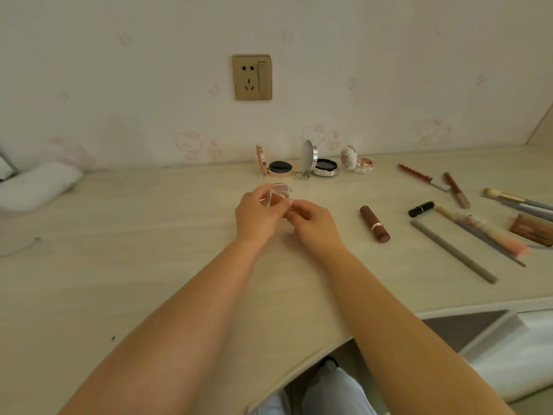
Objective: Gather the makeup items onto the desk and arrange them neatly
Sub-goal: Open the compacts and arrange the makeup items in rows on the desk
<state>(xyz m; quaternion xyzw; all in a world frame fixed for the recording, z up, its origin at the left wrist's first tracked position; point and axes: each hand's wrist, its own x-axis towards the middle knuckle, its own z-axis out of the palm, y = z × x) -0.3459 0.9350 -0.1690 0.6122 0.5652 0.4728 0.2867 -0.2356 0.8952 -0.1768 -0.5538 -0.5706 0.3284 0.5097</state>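
Observation:
My left hand (258, 213) and my right hand (311, 223) together hold a small clear square makeup case (279, 193) just above the middle of the pale wooden desk (149, 250). Three open compacts stand along the wall: a rose-gold one (276, 168), a silver one (321, 166) and a flowered white one (357, 163). To the right lie a brown lipstick (374, 224), a small black lipstick (421, 208), a red tube (419, 175), a brown lip pencil (457, 190), a grey pencil (453, 251), several brushes (508, 200) and a brown palette (532, 229).
A wall socket (252, 77) sits above the compacts. White cloth (36, 187) lies at the desk's left end. An open drawer (466, 327) juts out below the desk's front edge at lower right. A key ring (302, 175) lies between two compacts.

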